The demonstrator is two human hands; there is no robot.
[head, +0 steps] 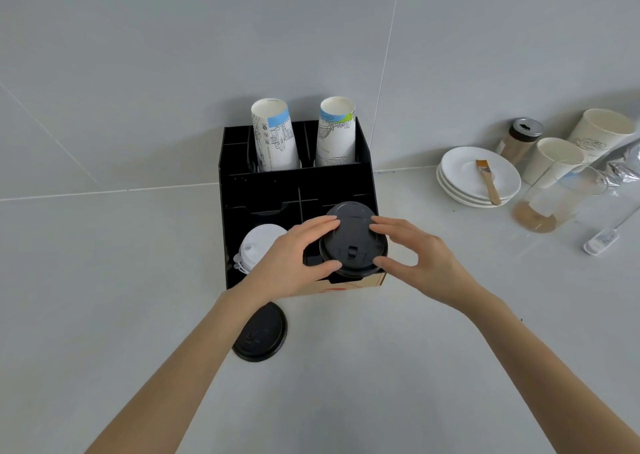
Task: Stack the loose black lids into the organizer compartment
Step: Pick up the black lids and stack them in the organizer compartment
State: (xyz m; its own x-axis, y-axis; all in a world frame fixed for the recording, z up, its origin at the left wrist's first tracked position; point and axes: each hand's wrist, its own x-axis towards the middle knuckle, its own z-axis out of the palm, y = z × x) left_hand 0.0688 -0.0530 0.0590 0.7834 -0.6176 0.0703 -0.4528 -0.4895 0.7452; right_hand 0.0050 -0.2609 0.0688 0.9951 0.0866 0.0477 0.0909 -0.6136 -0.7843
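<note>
I see left hand and right hand half open, fingertips pinching black lid stack in organizer. Lids flat, tops up. One loose lid flat on counter.

Organizer: matt black plastic. Black lids: smooth plastic w/ slight sheen. White lids: glossy plastic. Cups: printed paper. Plates: glossy white. Brush: wood handle. Counter: smooth, pale.

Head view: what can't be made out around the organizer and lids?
- How many black lids are stacked in the right front compartment: both hands cover the sides.
- White lids: left hand covers part.
- Loose black lid on the counter: left forearm overlaps its edge.
- Right hand: grip contact unclear.
</note>
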